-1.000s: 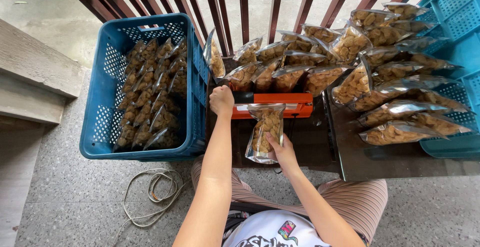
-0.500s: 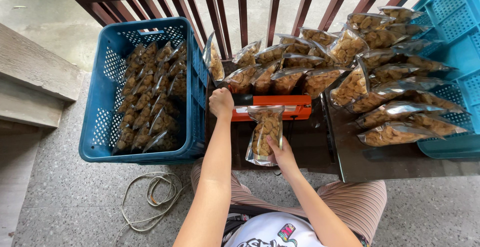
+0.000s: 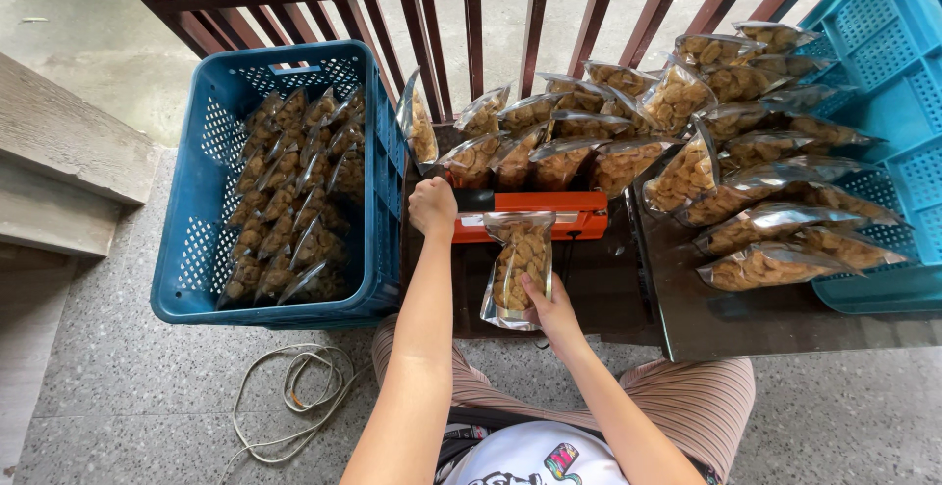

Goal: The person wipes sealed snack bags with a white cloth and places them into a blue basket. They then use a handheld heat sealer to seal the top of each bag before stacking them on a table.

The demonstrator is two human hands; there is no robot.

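Note:
My left hand (image 3: 433,206) is closed over the black handle at the left end of an orange heat sealer (image 3: 549,216) and presses it down. The top of a clear snack pouch (image 3: 520,267) filled with brown pieces lies clamped under the sealer bar. My right hand (image 3: 549,306) grips the lower right corner of that pouch. Both sit on a dark low table (image 3: 608,294) in front of my knees.
A blue plastic crate (image 3: 201,201) on the left holds several filled pouches. More pouches (image 3: 569,147) stand behind the sealer and lie piled at the right (image 3: 775,220) beside another blue crate (image 3: 898,166). A red-brown railing (image 3: 471,24) runs behind. A cord (image 3: 294,397) lies on the floor.
Hands and pouch keep the same positions at the sealer; only the camera view has shifted slightly.

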